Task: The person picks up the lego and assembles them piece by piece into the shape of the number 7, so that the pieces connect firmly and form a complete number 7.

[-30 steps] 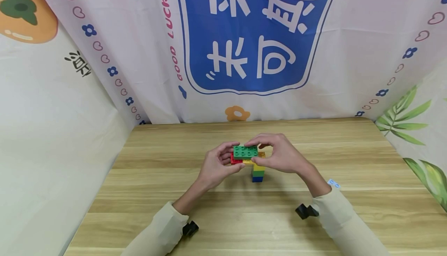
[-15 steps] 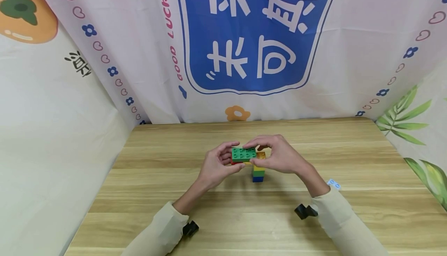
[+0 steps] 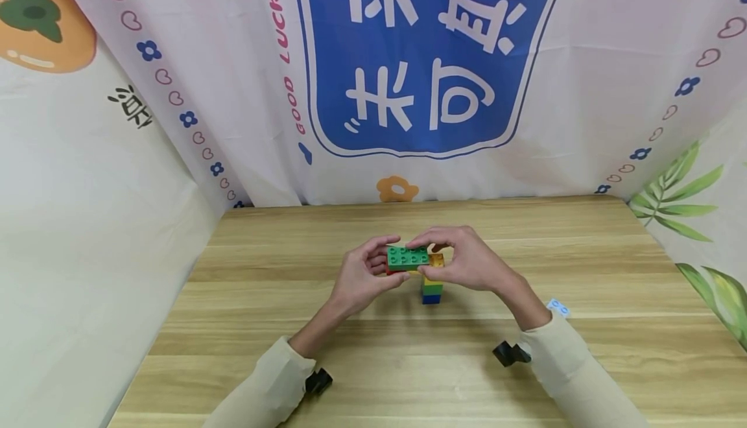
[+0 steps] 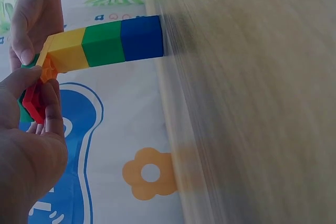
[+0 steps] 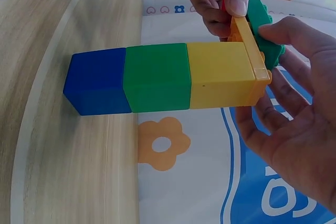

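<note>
A tower of a blue block [image 5: 97,82], a green block [image 5: 157,77] and a yellow block [image 5: 218,74] stands upright on the table. An orange plate [image 3: 436,260] sits on top and juts out left beyond the tower. Under that overhanging end is a thin red brick [image 4: 33,100], pinched by my left hand [image 3: 358,282] between thumb and fingers. My right hand [image 3: 471,261] pinches a flat green studded brick [image 3: 407,258] by its near and far sides, over the red and orange pieces. Whether the green brick is fully seated cannot be told.
A light blue studded piece [image 3: 558,308] lies on the wooden table [image 3: 373,363] beside my right sleeve. Black wrist-camera mounts [image 3: 318,382] hang under both cuffs. A printed curtain [image 3: 251,123] stands behind the table's far edge.
My right hand has shifted the green brick slightly left and down, so it covers more of the red brick. During the last half second almost nothing has moved.
</note>
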{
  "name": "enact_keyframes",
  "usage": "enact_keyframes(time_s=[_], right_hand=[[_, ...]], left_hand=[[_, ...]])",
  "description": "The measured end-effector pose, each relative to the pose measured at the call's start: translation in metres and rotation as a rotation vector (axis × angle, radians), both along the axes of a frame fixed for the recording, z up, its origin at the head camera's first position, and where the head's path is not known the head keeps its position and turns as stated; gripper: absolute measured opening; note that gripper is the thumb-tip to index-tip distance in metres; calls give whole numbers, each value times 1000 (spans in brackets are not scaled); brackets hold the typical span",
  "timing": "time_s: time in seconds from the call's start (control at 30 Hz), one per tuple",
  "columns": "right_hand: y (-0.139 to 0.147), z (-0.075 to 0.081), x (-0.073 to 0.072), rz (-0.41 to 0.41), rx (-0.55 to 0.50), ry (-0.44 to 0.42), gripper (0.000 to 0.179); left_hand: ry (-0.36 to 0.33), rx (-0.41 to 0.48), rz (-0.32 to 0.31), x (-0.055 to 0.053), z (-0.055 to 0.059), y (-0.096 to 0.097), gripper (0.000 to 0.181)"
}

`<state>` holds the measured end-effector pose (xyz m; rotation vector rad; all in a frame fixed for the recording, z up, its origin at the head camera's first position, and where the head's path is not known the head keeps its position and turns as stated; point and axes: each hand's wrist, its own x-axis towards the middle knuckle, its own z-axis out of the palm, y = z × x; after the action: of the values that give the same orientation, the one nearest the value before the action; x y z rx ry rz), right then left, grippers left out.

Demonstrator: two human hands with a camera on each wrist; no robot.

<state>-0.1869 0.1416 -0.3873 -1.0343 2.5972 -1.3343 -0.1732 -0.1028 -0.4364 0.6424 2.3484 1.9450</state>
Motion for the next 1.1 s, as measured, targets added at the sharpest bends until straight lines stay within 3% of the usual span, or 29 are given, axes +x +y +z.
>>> enact_keyframes(time_s=[0.27, 0.63, 0.87, 1.1], right_hand=[[5, -9, 3, 9, -3, 150, 54], [6, -19, 8, 18, -63, 420, 50], [1, -24, 6, 53, -82, 491, 48], [-5, -25, 6, 20, -10, 590, 43]], left_hand=[[4, 2, -5, 0, -1, 0, 61], [13, 8, -3, 1, 0, 0, 61], [17, 24, -15, 0, -2, -2, 60], [18, 26, -12, 0, 0, -1, 61]])
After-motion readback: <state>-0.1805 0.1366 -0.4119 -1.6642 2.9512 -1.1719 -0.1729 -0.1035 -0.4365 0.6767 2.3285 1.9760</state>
